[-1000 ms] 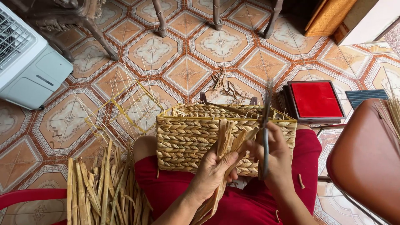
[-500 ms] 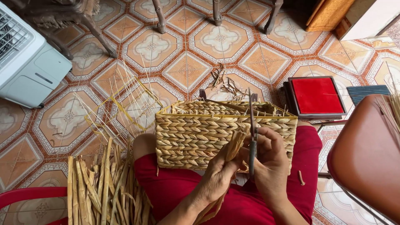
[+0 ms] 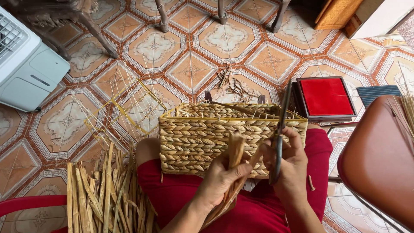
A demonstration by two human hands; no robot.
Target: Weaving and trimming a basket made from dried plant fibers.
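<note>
Left hand [image 3: 222, 177] at about 6 o'clock in the view, fingers curled tight around a bundle of flat dried straw strips [image 3: 233, 170]; upper ends of the strips poking up past the thumb, lower ends trailing down toward the lap. Right hand [image 3: 291, 166] just beside it at 4 o'clock, fingers closed through the handles of a pair of scissors [image 3: 279, 129], blades pointing up toward 12 o'clock and shut together (or nearly so; hard to tell from this angle). Scissor blades just right of the strip tips, contact not clear.

Woven basket [image 3: 207, 138] resting on the knees, dead centre, rectangular, braided sides, loose stakes sticking out of the rim. Both hands in front of the near wall of the basket, the strips overlapping it. Red trousers [image 3: 181, 194] underneath.

At 7 o'clock, a heap of dried straw stalks [image 3: 103, 194] on the tiled floor [image 3: 151, 47]. At 10 o'clock, a white fan heater [image 3: 26, 69]. At 2 o'clock, a red square box [image 3: 325, 97] in a dark frame. At 3 o'clock, a brown chair seat [image 3: 379, 155]. Scattered cuttings [image 3: 233, 84] on the tiles beyond the basket.
</note>
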